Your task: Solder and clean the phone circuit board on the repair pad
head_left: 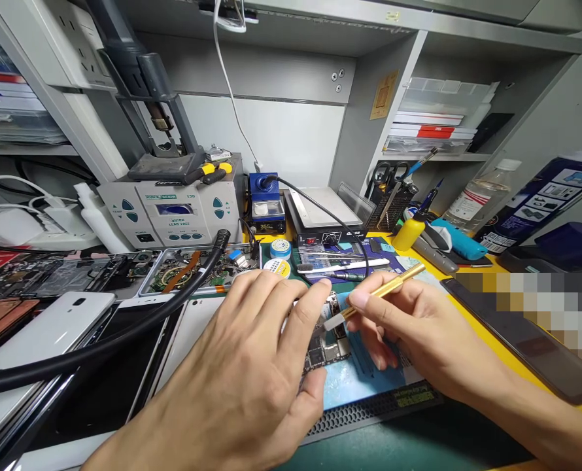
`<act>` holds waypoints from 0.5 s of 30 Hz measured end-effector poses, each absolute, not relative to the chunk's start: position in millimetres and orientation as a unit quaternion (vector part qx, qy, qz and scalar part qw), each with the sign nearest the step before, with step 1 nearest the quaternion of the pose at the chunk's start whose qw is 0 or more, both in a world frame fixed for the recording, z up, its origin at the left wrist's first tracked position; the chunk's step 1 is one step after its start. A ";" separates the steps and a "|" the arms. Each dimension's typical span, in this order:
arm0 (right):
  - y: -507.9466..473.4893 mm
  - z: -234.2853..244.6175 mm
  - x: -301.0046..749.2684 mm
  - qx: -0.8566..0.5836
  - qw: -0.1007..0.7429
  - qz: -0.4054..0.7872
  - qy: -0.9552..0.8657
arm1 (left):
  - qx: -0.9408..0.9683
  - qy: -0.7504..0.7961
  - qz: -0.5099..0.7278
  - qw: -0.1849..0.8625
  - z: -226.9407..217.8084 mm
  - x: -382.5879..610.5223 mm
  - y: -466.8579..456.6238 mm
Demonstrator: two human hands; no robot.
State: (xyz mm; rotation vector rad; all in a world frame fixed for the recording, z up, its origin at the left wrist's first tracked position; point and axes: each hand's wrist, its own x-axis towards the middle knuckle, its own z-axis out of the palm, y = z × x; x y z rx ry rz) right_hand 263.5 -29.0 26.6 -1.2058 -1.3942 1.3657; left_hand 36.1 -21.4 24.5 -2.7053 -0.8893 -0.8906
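Circuit board on blue pad, partly behind left hand: fingers arched, cannot tell whether gripping. Gold-handled blade pinched in right hand, tip over board. Apparently at scraping or prying step. For next move, brace board, apply light pressure.

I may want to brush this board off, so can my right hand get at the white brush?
Probably yes, though it's occupied: the right hand holds the gold tool. The white brush lies just beyond that hand, largely uncovered, but a black cable appears to cross it.
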 end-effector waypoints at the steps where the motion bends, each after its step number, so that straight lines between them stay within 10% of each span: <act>1: -28.7 26.9 263.2 -0.475 0.417 0.545 -0.551 | -0.904 -0.297 -0.299 0.079 24.4 36.1 -21.4; 15: -28.2 26.4 263.2 -0.482 0.401 0.544 -0.558 | -0.903 -0.297 -0.301 0.082 24.5 38.3 -19.4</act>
